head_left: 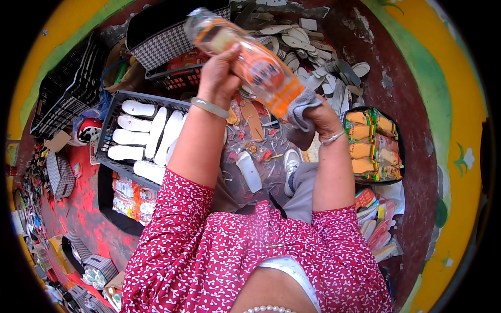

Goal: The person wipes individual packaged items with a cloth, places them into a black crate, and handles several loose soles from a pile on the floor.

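My left hand (pixel 221 74) grips a long clear-and-orange plastic packet (pixel 258 67), its thumb lying across the front. The packet is held up at a slant, its far end pointing up and left; its contents are hard to make out. At the lower right end, my right hand (pixel 324 119) is closed on a grey cloth (pixel 302 108), which lies against the packet's orange edge. A darker piece of the cloth hangs below that hand. Most of the right fingers are hidden behind cloth and packet.
To the left stands a grey plastic crate (pixel 116 136) with several white insoles (pixel 136 123). A black bin of orange packets (pixel 361 151) stands at the right. Loose soles (pixel 297 39) are heaped at the back. Scraps and a white insole (pixel 249 171) lie on the floor between my feet.
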Tool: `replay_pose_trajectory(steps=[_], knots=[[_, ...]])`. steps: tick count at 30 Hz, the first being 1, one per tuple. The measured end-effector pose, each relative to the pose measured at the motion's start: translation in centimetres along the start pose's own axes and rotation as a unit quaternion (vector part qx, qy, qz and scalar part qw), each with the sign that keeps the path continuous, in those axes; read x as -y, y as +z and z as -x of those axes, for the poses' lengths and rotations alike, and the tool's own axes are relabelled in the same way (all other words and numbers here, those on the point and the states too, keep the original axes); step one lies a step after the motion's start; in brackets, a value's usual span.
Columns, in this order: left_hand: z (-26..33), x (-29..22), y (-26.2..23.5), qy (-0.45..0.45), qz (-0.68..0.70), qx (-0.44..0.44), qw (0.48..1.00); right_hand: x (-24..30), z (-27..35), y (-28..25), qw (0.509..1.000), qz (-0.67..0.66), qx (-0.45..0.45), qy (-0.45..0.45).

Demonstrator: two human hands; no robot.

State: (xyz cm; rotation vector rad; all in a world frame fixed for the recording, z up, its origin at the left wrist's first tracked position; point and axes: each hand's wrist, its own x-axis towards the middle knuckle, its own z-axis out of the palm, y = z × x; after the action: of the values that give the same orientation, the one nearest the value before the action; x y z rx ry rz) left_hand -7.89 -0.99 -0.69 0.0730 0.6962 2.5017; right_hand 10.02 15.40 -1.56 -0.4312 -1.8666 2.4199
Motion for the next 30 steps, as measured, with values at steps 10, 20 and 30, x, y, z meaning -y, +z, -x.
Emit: replay_pose_trajectory(steps=[10,20,30], knots=[[-0.6,-3.0,-0.3,0.161,0.148,-0.059,0.974,-2.0,-0.9,-0.5,0.972,-0.229,0.02,-0.039],[1.5,4.1,1.4,0.085,0.115,0.002,0.99,-4.5,-5.0,5.3,0.872,-0.442,-0.05,-0.202],[-0.1,-1.1,0.5,0.176,0.092,-0.081,0.977,-2.9,-3.9,-4.9,0.886,-0.285,-0.327,-0.163]])
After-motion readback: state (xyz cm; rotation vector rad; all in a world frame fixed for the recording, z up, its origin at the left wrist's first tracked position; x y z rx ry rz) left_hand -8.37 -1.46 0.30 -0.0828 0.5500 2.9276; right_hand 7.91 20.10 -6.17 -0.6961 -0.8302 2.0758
